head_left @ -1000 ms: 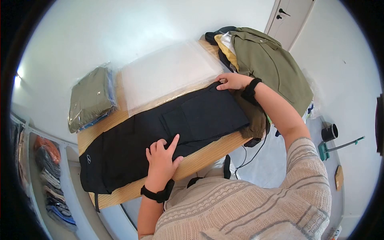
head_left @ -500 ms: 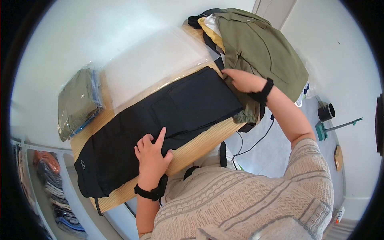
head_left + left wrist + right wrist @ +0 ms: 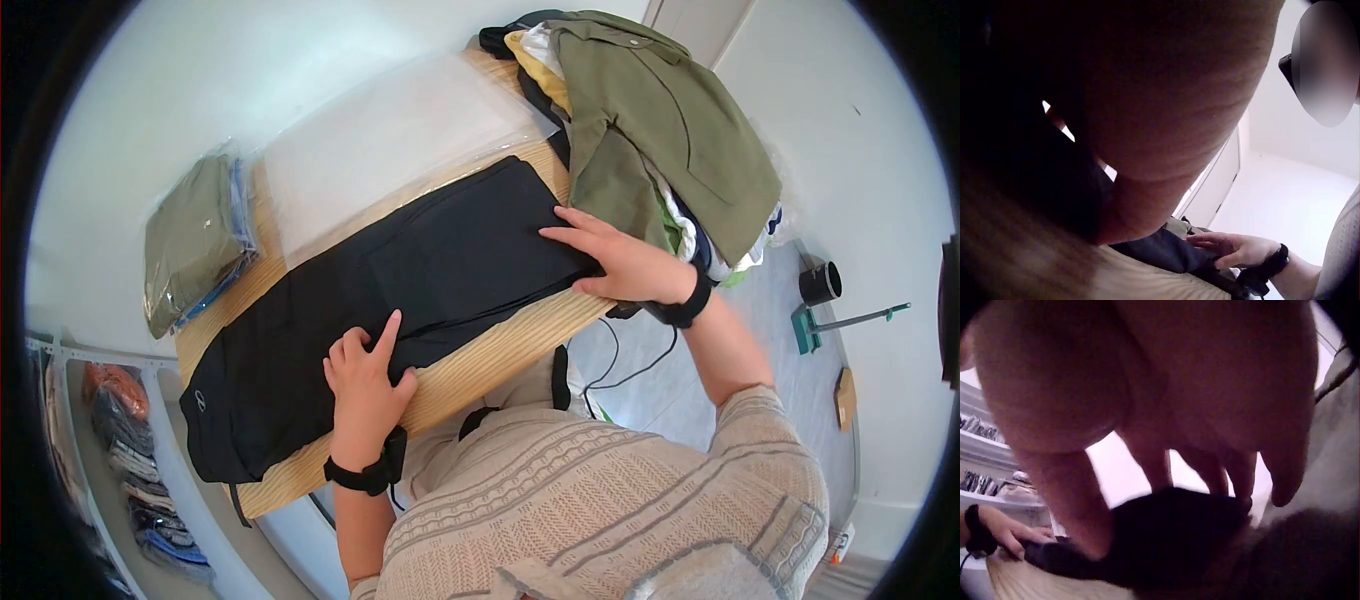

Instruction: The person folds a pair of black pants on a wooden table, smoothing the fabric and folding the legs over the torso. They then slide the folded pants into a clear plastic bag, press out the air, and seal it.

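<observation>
Folded black trousers [image 3: 450, 230] lie lengthwise over a wooden table [image 3: 470, 372], a small light logo at their left end and a dark strap hanging below it. My left hand [image 3: 366, 385] rests on their near edge around the middle, fingers extended and the index finger pointing away from me. At the right end, my right hand [image 3: 632, 265] lies across the trousers with straight, spread fingers and the thumb by the near corner. The right wrist view shows its fingers [image 3: 1154, 464] reaching down to the dark cloth.
Clear plastic bags [image 3: 390, 150] lie flat behind the trousers. A bagged olive garment [image 3: 195, 235] stands at the table's left end. Heaped clothes with an olive jacket [image 3: 690, 140] on top fill the right end. Shelves [image 3: 160, 390] hold packed garments at left. A cable [image 3: 640, 370] hangs near the table.
My right hand has left the far right corner of the trousers, passed over the clothes heap, and come down nearer me on their right end. The left hand has stayed on the cloth.
</observation>
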`<state>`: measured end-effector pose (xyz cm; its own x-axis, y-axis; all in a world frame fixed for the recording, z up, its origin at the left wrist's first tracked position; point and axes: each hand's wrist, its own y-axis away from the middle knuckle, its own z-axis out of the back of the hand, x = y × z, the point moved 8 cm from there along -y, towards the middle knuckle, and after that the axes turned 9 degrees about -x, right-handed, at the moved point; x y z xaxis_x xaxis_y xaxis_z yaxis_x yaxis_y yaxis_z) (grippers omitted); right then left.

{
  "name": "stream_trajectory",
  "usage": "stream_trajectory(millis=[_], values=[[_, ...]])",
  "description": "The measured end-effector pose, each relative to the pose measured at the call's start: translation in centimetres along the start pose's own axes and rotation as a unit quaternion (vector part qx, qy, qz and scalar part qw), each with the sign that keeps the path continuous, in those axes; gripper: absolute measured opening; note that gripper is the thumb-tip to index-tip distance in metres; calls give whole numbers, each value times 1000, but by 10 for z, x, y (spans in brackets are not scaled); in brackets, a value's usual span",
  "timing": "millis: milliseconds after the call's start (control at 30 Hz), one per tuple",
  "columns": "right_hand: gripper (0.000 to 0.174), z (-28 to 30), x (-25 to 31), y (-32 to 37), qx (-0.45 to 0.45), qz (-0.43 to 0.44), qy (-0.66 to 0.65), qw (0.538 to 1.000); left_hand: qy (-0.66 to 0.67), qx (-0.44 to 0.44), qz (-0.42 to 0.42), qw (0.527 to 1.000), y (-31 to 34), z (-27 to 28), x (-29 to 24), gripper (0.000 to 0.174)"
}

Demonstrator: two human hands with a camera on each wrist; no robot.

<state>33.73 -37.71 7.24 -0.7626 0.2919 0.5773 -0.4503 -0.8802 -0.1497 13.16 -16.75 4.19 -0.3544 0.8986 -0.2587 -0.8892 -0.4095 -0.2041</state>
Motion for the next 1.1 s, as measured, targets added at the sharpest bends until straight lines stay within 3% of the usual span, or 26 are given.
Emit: stream_trajectory(millis=[233,400,467,600,667,767,900,933,1067,1100], values=[[67,-2,-18,15,-155,-114,-14,981,-27,9,19,999,1,-3,-2,69],[65,-21,-34,19,-41,-163,22,985,-25,12,27,999,2,-4,-1,69],[62,-34,-33,21,-60,-36,290,954,-34,18,19,999,2,-5,-2,70],[69,-32,-28,22,-31,-51,269,961,-42,20,15,999,3,-2,-3,74],[65,-15,-25,23,-96,-102,125,982,-39,24,-8,999,5,-4,-3,73],[63,-13,8,18,-107,-47,171,978,-51,24,-10,998,8,-3,-4,69],[46,-43,27,16,-54,-48,232,970,-44,-2,-8,999,8,-7,-4,63],[41,-51,13,18,-26,-87,241,966,-47,0,9,999,6,-10,-1,60],[43,-51,0,17,-22,-112,199,973,-77,-27,32,996,5,-12,-3,53],[46,-40,-5,15,-91,-118,128,980,-77,-28,33,996,6,-12,-2,53]])
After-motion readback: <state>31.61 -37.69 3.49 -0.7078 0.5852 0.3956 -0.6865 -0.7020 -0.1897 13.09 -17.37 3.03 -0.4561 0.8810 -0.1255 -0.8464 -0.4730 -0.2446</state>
